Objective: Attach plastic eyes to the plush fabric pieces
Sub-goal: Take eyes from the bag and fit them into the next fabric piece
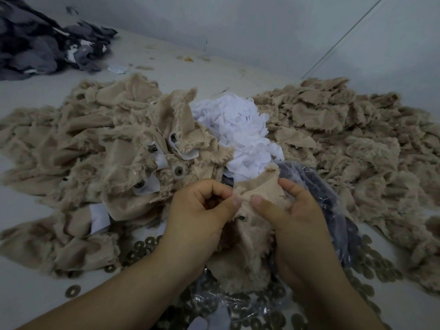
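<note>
A beige plush piece [250, 234] is held up at the centre, backing side toward me, with a small dark eye post [241, 218] poking through it. My left hand [197, 215] pinches the fabric's upper edge between thumb and curled fingers. My right hand [297, 217] grips the same piece from the right, thumb pressed on it just above the post. Round metal washers [140, 251] lie scattered on the table under my forearms. A clear plastic bag of dark parts [331, 210] lies behind my right hand.
A heap of plush pieces with fitted eyes and white tags [133, 148] lies left of centre. Another beige heap [345, 144] fills the right. White paper scraps [238, 132] sit between them. Dark grey fabric [42, 46] is piled at the far left corner by the wall.
</note>
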The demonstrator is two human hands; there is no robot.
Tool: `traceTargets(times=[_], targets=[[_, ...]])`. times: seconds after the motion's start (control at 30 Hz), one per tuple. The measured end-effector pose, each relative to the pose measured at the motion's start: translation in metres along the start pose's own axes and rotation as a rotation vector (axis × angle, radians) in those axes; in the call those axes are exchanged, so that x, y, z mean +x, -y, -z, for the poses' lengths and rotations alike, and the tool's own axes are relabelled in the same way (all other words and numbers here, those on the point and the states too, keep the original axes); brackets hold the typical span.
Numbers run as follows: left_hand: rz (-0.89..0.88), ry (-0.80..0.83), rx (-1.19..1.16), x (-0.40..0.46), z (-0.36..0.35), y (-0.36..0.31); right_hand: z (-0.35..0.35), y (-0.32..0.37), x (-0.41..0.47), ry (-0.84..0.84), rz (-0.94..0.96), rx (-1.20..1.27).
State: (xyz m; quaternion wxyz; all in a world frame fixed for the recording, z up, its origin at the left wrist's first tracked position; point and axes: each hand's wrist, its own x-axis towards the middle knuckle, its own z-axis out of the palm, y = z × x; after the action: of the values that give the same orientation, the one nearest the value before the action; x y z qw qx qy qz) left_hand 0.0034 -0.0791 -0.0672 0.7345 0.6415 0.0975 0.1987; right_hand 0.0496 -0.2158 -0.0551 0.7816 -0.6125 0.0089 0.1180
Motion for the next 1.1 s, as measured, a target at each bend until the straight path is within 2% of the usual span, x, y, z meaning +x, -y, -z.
traceTargets(times=[0.2,0.47,0.6,0.83,0.93,1.1], targets=[[-0.037,-0.034,-0.042,-0.001,-0.002,0.003,0.001,0.003,0.002,0.104,-0.078,0.062],[-0.158,0.022,-0.093,-0.005,-0.005,0.0,-0.001,0.011,-0.004,0.252,-0.188,0.101],[-0.106,-0.005,-0.064,-0.004,-0.004,0.002,-0.001,0.01,-0.004,0.255,-0.183,0.17],[0.037,0.007,-0.029,0.001,-0.005,0.003,0.0,0.004,-0.004,0.209,-0.038,-0.057],[0.106,0.018,-0.15,0.004,-0.005,0.007,0.002,0.003,-0.002,0.165,-0.049,-0.08],[0.101,0.014,-0.291,0.005,-0.006,0.011,0.0,0.003,-0.002,0.134,-0.063,-0.033]])
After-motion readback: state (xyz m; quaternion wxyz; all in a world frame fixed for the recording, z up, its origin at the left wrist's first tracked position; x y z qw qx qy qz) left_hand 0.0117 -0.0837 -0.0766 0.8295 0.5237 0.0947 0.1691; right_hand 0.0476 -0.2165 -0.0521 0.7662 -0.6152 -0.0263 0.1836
